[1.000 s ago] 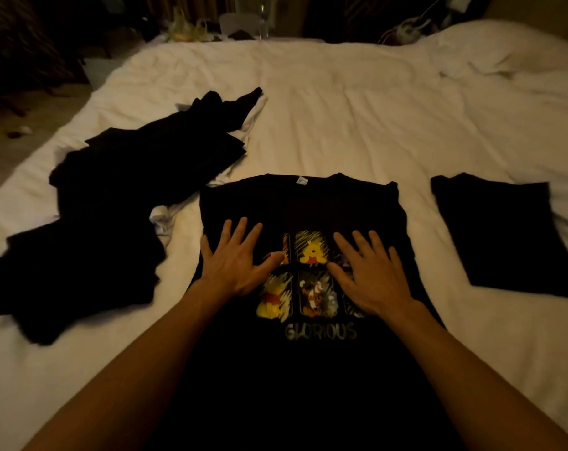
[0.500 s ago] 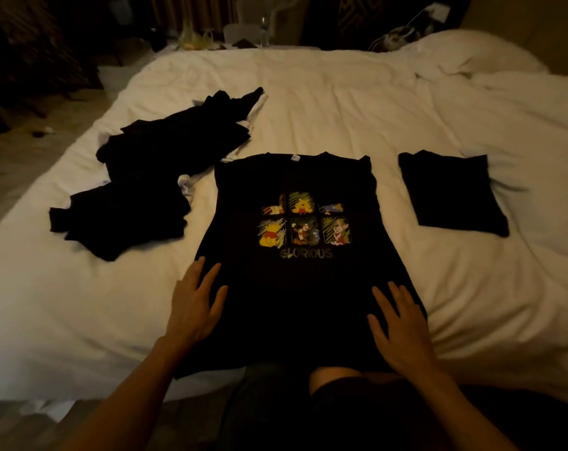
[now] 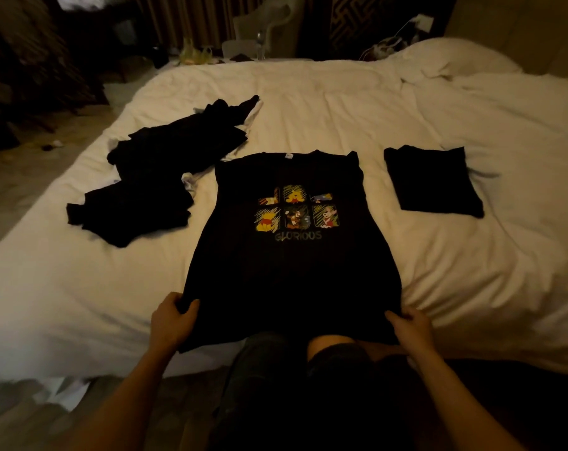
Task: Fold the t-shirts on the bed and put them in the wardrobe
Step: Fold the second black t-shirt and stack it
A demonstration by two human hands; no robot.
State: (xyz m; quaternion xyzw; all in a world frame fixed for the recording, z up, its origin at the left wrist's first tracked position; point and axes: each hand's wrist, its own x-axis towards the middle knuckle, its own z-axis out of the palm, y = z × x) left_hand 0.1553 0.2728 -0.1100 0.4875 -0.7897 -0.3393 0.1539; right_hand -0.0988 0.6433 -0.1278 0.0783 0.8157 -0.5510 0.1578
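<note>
A black t-shirt (image 3: pixel 292 271) with a cartoon print and the word GLORIOUS lies flat, sleeves tucked in, on the white bed (image 3: pixel 341 102). Its hem hangs over the near bed edge. My left hand (image 3: pixel 172 322) grips the hem's left corner, thumb on top of the cloth. My right hand (image 3: pixel 411 327) grips the hem's right corner. A folded black t-shirt (image 3: pixel 434 182) lies to the right. A loose pile of dark t-shirts (image 3: pixel 155 177) with some white cloth lies to the left.
My legs (image 3: pixel 308 385) stand against the bed's near edge. A pillow (image 3: pixel 448 60) sits at the far right corner. A chair (image 3: pixel 263 30) and clutter stand beyond the bed's far side. Bare floor (image 3: pixel 12 177) runs along the left.
Both hands slid down from the print to the hem, first flat on the cloth, and now grip its two corners. The view pulled back from the bed.
</note>
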